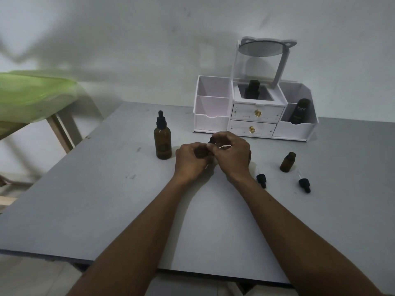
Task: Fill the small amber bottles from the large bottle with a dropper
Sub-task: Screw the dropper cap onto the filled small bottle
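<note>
— Where are our hands?
— Mid-tabletop, together. Our left hand (191, 161) wraps a small amber bottle (201, 153); our right hand (232, 153) pinches its dropper cap (211, 140) from above.
— And the large bottle (162, 139)?
— Upright, capped, just left of our left hand, the nearer one. Another small bottle (288, 161) stands open toward the right edge, beside two loose droppers (261, 180).

White organiser on a grey worktop

The organiser (254, 113) stands at the worktop's (106, 199) far edge against the wall, a round mirror (262, 47) on top, a dark tube (299, 111) in its right bin.
</note>
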